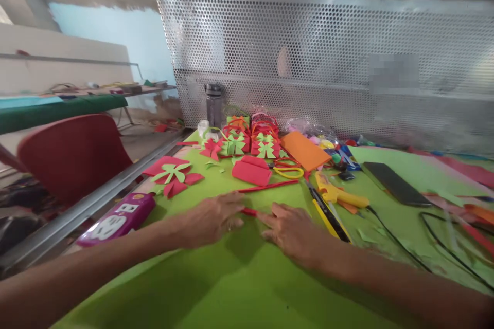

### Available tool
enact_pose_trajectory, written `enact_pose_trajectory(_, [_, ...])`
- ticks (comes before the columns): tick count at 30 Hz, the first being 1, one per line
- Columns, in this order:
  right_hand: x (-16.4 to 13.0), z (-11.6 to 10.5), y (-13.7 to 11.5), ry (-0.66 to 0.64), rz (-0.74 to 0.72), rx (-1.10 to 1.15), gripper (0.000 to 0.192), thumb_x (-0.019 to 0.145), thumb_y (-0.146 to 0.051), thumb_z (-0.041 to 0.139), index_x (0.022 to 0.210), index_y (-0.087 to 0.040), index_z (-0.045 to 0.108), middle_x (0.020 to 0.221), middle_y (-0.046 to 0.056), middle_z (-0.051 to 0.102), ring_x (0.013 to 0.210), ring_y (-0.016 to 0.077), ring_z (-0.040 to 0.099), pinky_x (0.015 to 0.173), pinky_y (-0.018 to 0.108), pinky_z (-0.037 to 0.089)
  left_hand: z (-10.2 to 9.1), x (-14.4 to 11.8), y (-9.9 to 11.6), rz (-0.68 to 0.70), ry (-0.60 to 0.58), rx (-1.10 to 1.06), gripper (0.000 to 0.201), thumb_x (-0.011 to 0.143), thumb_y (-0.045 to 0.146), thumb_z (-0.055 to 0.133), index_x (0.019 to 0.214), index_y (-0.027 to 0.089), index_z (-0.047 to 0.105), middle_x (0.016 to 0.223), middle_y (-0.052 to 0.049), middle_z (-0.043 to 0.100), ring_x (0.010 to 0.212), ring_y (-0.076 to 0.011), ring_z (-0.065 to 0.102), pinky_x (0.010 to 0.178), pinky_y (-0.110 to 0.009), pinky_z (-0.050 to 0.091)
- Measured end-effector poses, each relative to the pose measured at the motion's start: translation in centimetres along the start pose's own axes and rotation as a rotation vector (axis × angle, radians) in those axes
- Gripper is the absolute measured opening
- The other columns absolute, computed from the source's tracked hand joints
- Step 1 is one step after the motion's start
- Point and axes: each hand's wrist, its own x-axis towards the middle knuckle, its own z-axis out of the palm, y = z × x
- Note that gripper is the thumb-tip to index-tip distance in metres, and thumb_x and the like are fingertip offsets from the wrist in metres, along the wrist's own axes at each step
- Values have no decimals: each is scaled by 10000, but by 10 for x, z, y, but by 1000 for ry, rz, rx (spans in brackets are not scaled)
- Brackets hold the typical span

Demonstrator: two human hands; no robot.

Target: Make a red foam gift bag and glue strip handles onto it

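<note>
While both hands lie flat, left hand (pixel 210 218) and right hand (pixel 291 231) fingers, spread wide, pinch a small red strip (pixel 249 211) between their tips on the green sheet (pixel 231 288).

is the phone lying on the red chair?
No, the phone lies on green paper on the table to the right, far from the red chair.

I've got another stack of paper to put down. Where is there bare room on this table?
Bare green sheet in front, between the two forearms. Crowded beyond the left hand and right hand: paper bows, glue gun, phone, cables.
</note>
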Motion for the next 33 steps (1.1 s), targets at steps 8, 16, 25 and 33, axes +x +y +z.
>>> enact_pose_trajectory(8, [-3, 13, -10, 25, -70, -2, 376, 892, -361, 463, 1208, -163, 511, 1023, 112, 588, 941, 269, 551, 682, 380, 477, -19, 35, 14, -507, -86, -299, 193, 754, 291, 543, 626, 151, 582, 542, -1, 613, 487, -128, 588, 464, -213, 459])
enact_pose_trajectory(16, [-6, 13, -11, 3, -92, 14, 443, 872, -424, 485, 1204, -134, 525, 1005, 119, 613, 923, 275, 566, 670, 384, 495, -15, 49, 9, -682, -347, -490, 279, 718, 331, 618, 524, 145, 543, 438, -4, 581, 407, -119, 569, 407, -202, 447])
enact_pose_trajectory(25, [-7, 26, -10, 55, -109, 35, 475, 856, -409, 520, 1215, -98, 520, 969, 116, 619, 871, 261, 577, 671, 400, 489, -15, 61, 5, -789, -436, -521, 373, 589, 459, 734, 520, 127, 580, 463, -42, 615, 428, -165, 598, 430, -267, 478])
enact_pose_trajectory(33, [-10, 30, -10, 122, -113, 2, 419, 845, -407, 540, 1152, -121, 557, 946, 107, 624, 823, 236, 580, 652, 361, 473, -18, 68, 5, -839, -496, -524, 386, 534, 442, 774, 455, 112, 589, 457, -52, 609, 443, -163, 599, 470, -281, 500])
